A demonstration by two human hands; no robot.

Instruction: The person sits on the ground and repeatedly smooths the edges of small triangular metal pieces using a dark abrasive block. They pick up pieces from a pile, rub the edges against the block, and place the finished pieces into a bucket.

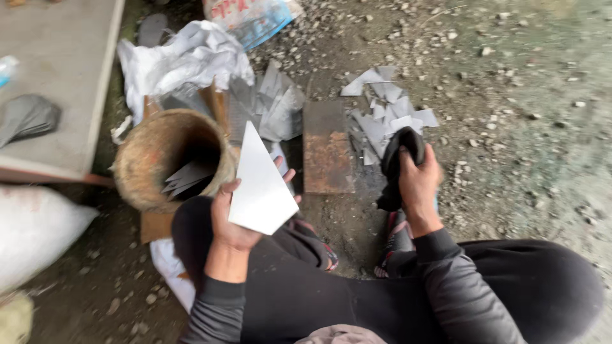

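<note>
Now the left hand [231, 220] grips a flat triangular metal sheet [260, 185] — the right hand [417, 181] clutches a limp black cloth [398, 159].

The person wears a dark grey long-sleeved top with ribbed cuffs, black trousers and sandals with red-and-dark patterned straps. The left hand [231, 220] and right hand [419, 179] are bare.

We count one triangular metal sheet [260, 181] held up, one black cloth [396, 162], one round woven basket [167, 159], one rusty steel plate [327, 146], two white sacks, and two heaps of cut metal pieces too many to number.
</note>
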